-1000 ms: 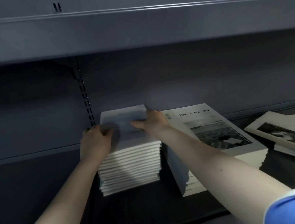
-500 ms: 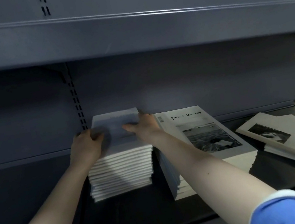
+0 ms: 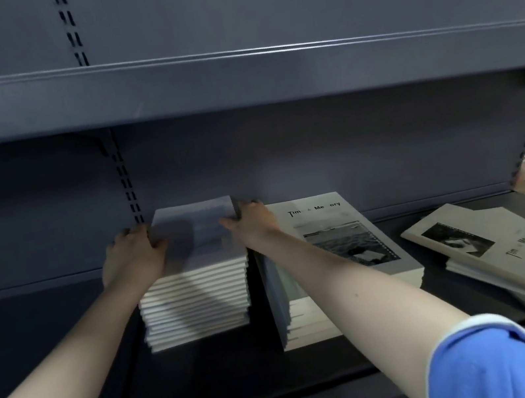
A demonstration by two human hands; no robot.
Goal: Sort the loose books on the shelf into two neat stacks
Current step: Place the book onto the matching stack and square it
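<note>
The left hand (image 3: 131,255) and the right hand (image 3: 250,220) clasp the top book of the left stack (image 3: 198,300) between them, fingers curled over its two side edges and thumbs on the cover, so the stack sits directly between the palms with its long axis running away from them toward the shelf's back panel (image 3: 334,159). Just past the right wrist stands the second stack (image 3: 336,256), close alongside with only a narrow gap. Farther out on that side, nearer the right hand, the loose books (image 3: 492,250) lie skewed on the shelf (image 3: 479,301), with bare shelf beyond the left hand.
</note>
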